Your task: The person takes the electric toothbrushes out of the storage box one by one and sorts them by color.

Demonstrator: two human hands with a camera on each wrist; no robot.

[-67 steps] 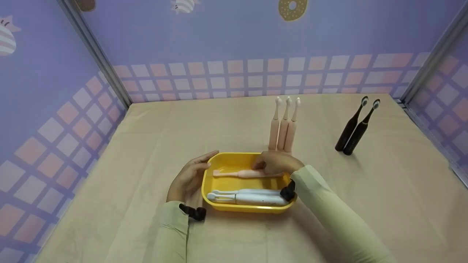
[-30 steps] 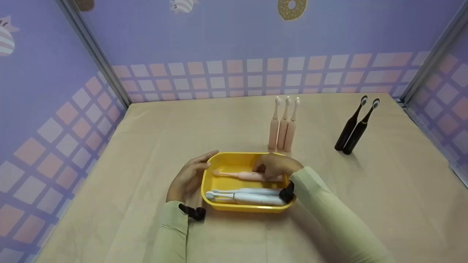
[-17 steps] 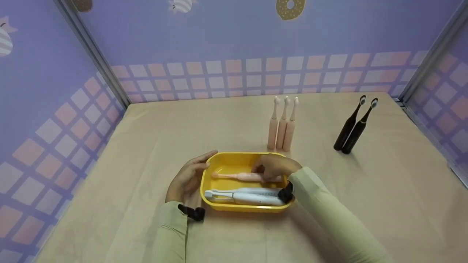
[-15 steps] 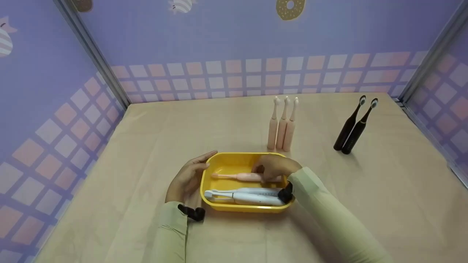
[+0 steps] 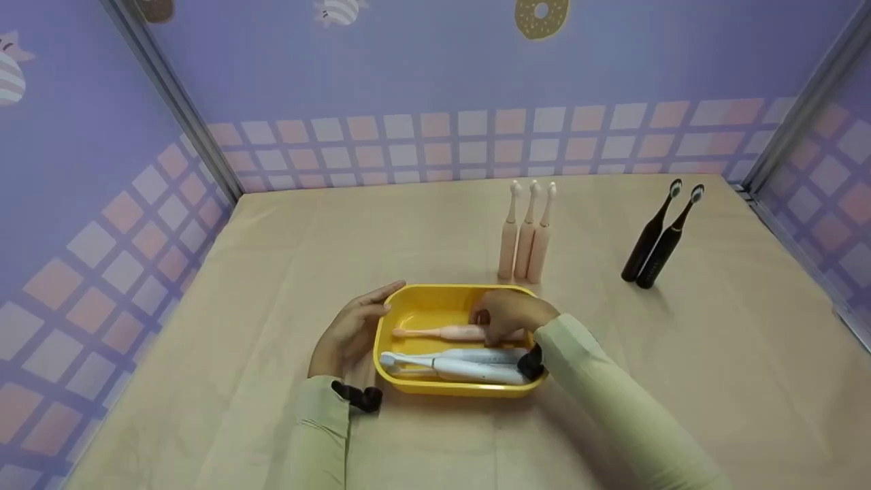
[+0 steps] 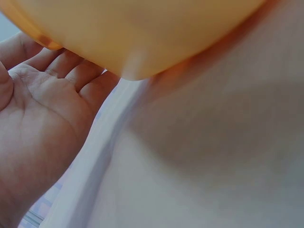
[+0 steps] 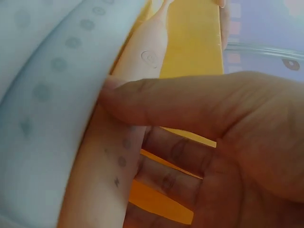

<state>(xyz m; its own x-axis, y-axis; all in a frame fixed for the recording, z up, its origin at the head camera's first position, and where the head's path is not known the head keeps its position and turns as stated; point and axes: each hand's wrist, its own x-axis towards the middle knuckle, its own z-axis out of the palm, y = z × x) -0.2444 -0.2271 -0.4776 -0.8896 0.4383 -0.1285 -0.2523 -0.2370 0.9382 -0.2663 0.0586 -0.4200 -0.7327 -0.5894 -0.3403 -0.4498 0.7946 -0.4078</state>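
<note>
- Left of centre: left grip (image 5: 343, 333) not clenched, fingers fairly straight against tray's left end.
- Centre: yellow tray (image 5: 435, 299), probably light, stiff plastic; steady by rim.
- Inside it, mid-frame: pink toothbrush (image 5: 463, 333) lying just beside the white toothbrushes (image 5: 476, 369). Likely light, rigid, a bit slippery. Hold mid-handle; thin neck and bristles look most fragile.
- Right of centre: right grip (image 5: 510, 314) pinching pink handle, thumb against fingers.
</note>
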